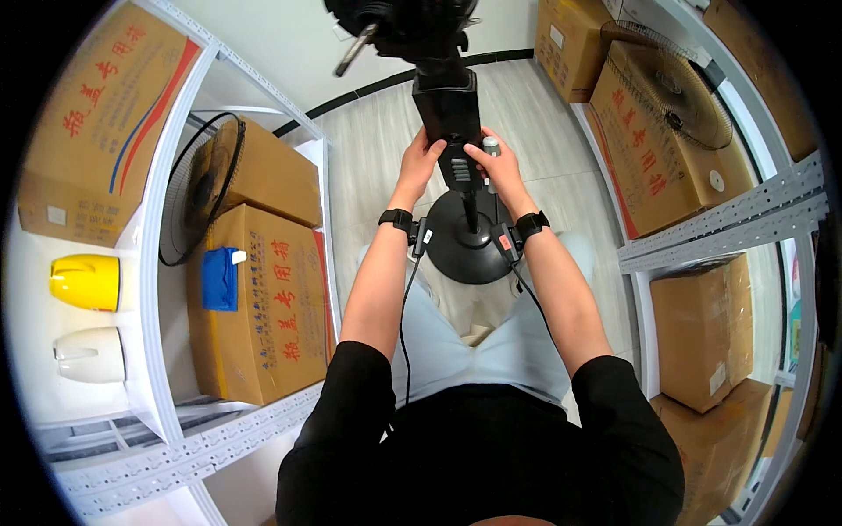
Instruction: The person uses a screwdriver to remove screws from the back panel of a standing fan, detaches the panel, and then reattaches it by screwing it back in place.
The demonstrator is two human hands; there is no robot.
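Note:
A black pedestal fan stands upright in front of me, without grille or blades on its motor head. A bare metal shaft sticks out of that head toward the left. My left hand grips the left side of the fan's control box, its thumb on the front face. On the opposite side my right hand holds the same box, thumb also in front. Below, a thin pole runs down to the round black base on the floor. A small grey-topped object shows beside my right hand; its kind is unclear.
Metal shelves flank me on both sides. The left one bears cardboard boxes, a fan grille, a blue pouch, a yellow kettle and a white kettle. On the right are more boxes and another wire grille.

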